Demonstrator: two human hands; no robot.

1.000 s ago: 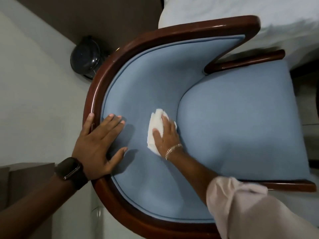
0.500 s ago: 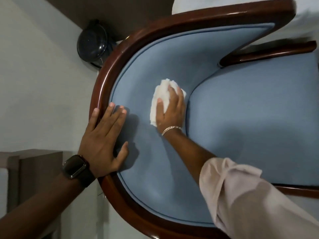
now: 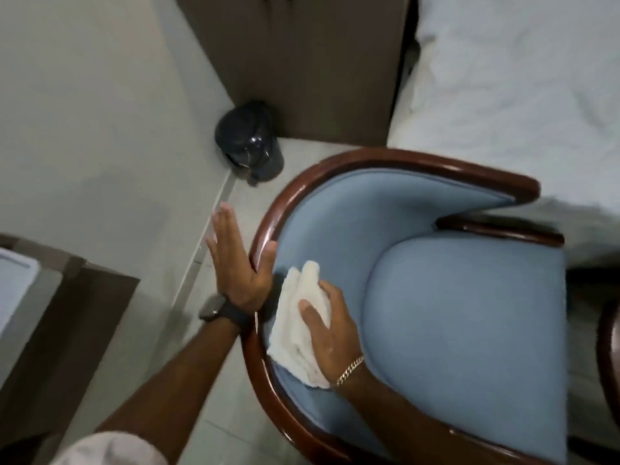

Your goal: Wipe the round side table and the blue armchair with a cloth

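You are pressing the white cloth [image 3: 302,325] under your flat right hand [image 3: 330,325] against the armchair [image 3: 463,323] backrest, left hand [image 3: 240,266] open, bracing the rim; seat and side table apparently remaining.

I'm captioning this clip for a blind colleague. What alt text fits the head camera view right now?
Seen from above, a person's right hand presses a white cloth against the inner back of a blue armchair with a glossy wooden frame. The left hand, open, braces the chair's rim. A dark bin stands on the floor behind.
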